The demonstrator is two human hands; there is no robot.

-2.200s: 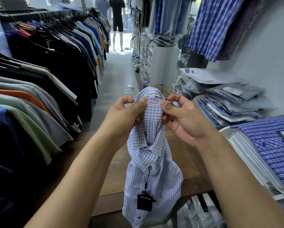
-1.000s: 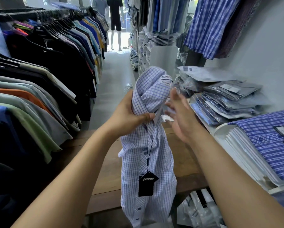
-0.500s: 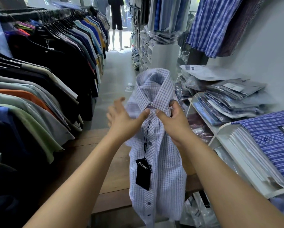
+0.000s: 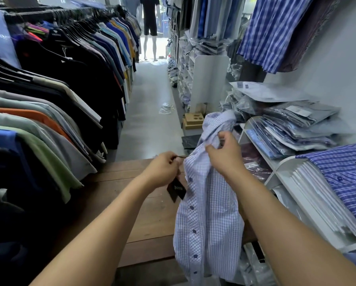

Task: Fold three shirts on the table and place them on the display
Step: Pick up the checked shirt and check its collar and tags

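A light blue checked shirt point(image 4: 209, 219) with dark blue buttons hangs in the air over the right part of the wooden table point(image 4: 135, 195). My right hand point(image 4: 224, 153) grips the shirt just below its collar and holds it up. My left hand point(image 4: 164, 168) pinches the thin string of the black price tag point(image 4: 176, 189), which dangles beside the shirt's left edge. The shirt's lower hem drops past the table's front edge.
A long rack of hanging shirts point(image 4: 49, 112) lines the left side. On the right, white display shelves point(image 4: 280, 168) carry bagged shirts point(image 4: 292, 129) and a folded blue plaid shirt point(image 4: 342, 174) on a stack. An aisle point(image 4: 150, 112) runs ahead to a mannequin point(image 4: 150, 27).
The shirt has moved right and lower. My left hand let go of the collar area and took the price tag's string. My right hand shifted up to grip near the collar.
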